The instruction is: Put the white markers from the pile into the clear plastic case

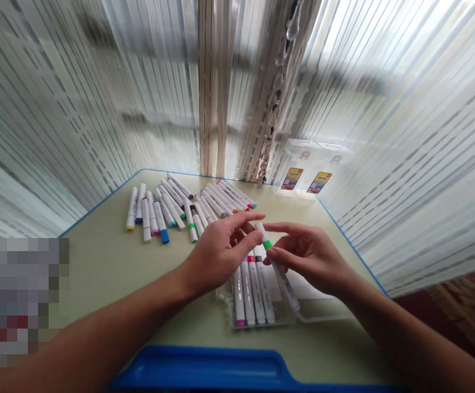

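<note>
Both my hands meet over a clear plastic case (pixel 292 316) lying on the pale green table (pixel 110 262). My left hand (pixel 221 251) pinches the upper end of a white marker with a green band (pixel 267 243). My right hand (pixel 309 254) holds the same marker lower down between thumb and fingers, its body slanting down into the case. Three markers (pixel 251 292) with pink, red and dark ends lie side by side in the case.
Several white markers with coloured caps (pixel 180 207) lie in a loose row at the far side of the table. A clear box with two yellow labels (pixel 307 177) stands at the back right. Striped curtains hang around. A blue tray edge (pixel 205 368) is nearest me.
</note>
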Demonstrator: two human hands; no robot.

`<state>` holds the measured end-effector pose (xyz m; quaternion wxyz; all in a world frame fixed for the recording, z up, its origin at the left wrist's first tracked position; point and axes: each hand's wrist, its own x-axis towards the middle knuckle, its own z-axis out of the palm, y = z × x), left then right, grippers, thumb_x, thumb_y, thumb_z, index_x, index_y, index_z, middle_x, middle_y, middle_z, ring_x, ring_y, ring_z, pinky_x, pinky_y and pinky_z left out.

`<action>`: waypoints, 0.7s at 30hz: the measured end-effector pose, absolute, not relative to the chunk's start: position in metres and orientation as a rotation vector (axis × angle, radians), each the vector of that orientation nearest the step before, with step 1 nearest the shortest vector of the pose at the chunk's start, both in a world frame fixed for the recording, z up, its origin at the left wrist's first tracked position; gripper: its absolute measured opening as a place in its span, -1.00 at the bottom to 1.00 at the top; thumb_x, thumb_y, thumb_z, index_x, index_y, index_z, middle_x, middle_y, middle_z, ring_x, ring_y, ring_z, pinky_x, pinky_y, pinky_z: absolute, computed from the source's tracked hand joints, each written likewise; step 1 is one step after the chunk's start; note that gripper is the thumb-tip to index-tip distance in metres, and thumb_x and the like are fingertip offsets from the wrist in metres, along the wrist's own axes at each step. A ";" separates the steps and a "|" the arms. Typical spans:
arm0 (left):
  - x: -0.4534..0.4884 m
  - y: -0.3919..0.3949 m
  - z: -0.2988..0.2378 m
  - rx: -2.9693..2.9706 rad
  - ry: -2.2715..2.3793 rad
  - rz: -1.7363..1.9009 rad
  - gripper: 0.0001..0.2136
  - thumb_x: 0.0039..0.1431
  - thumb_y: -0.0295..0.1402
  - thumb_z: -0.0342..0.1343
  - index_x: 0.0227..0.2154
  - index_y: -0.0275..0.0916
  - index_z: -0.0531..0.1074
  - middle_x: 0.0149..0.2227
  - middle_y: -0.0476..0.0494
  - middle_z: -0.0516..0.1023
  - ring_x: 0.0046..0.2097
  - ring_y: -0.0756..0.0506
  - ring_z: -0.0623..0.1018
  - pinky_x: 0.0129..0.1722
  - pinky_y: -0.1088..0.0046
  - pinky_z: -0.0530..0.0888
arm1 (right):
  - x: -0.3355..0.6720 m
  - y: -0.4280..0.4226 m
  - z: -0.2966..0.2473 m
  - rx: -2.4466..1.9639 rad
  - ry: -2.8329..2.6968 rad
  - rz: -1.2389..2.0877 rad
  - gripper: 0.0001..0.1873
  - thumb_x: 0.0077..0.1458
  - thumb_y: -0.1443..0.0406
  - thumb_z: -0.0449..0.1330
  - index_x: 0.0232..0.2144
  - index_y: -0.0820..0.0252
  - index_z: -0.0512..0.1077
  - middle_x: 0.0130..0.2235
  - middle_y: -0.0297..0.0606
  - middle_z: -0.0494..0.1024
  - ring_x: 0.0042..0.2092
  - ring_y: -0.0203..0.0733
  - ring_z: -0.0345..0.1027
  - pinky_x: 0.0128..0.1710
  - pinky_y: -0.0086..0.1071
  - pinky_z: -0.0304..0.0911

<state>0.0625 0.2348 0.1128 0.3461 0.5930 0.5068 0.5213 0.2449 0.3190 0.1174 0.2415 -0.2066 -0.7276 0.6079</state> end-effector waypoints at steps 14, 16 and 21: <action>0.059 0.227 0.119 2.102 1.389 1.217 -0.88 0.17 -0.39 0.12 -0.32 -0.27 0.54 -0.46 -0.05 0.48 -0.43 0.01 0.41 -0.41 0.49 0.35 | 0.244 0.331 0.114 -0.792 -2.099 1.685 -0.38 0.06 0.13 0.32 0.07 0.25 0.22 -0.57 -0.44 0.46 -0.66 -0.37 0.28 -0.71 -0.56 0.14; 0.059 0.224 0.119 2.196 1.265 1.123 -0.89 0.15 -0.38 0.15 -0.34 -0.28 0.55 -0.47 -0.06 0.48 -0.43 0.01 0.42 -0.40 0.49 0.35 | 0.245 0.331 0.114 -0.807 -2.136 1.678 -0.40 0.06 0.13 0.32 0.05 0.26 0.23 -0.55 -0.43 0.47 -0.65 -0.40 0.27 -0.70 -0.57 0.14; 0.065 0.218 0.116 2.360 1.033 0.876 -0.78 -0.01 -0.23 0.32 -0.32 -0.21 0.57 -0.32 -0.10 0.58 -0.34 -0.04 0.52 -0.35 0.48 0.39 | 0.245 0.332 0.113 -0.886 -2.185 1.610 -0.43 0.00 0.14 0.37 0.00 0.27 0.34 -0.40 -0.30 0.53 -0.61 -0.42 0.29 -0.69 -0.57 0.16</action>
